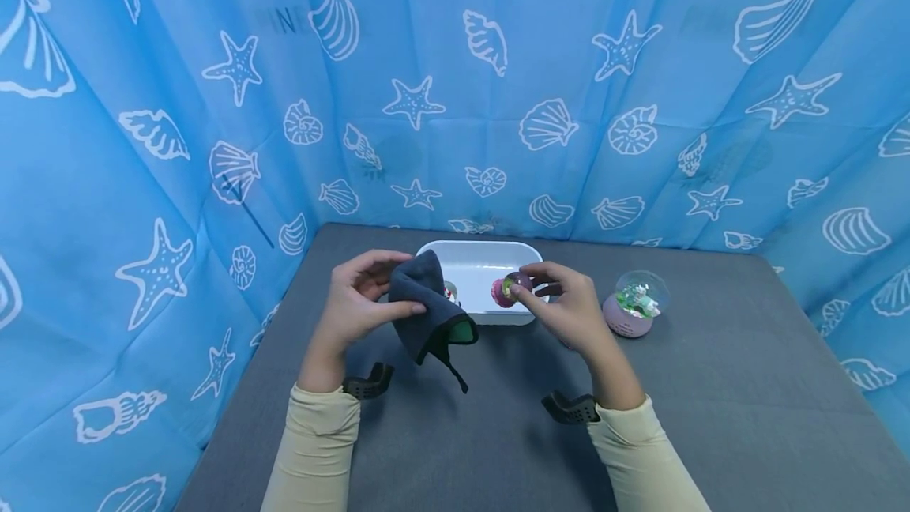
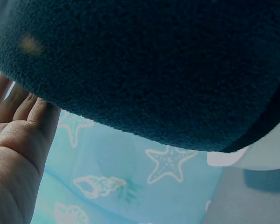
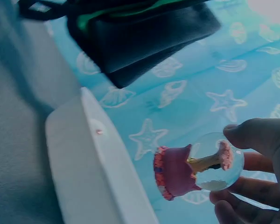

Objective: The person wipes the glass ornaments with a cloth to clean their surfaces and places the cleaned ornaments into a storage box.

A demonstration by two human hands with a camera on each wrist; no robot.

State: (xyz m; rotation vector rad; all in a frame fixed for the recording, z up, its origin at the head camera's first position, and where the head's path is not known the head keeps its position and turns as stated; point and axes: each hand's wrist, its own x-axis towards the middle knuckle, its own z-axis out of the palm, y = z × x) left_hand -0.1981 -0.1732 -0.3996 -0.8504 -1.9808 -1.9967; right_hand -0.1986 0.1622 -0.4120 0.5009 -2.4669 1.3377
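Observation:
My left hand (image 1: pixel 355 299) holds a dark blue cloth (image 1: pixel 426 299) between thumb and fingers; it has a black edge, a green underside and a hanging loop. In the left wrist view the fingers pass behind the cloth's fuzzy side (image 2: pixel 149 70). My right hand (image 1: pixel 565 303) pinches a small snow globe (image 3: pixel 175 170) by its clear ball, its pink base pointing left over the white tub (image 1: pixel 472 251). A little tree-like figure shows inside the ball. Behind the cloth another small globe (image 1: pixel 450 291) is partly hidden.
A larger snow globe (image 1: pixel 635 305) with a pink base stands on the grey table (image 1: pixel 746 385), right of my right hand. A blue curtain (image 1: pixel 455 101) with white shells and starfish hangs behind the table.

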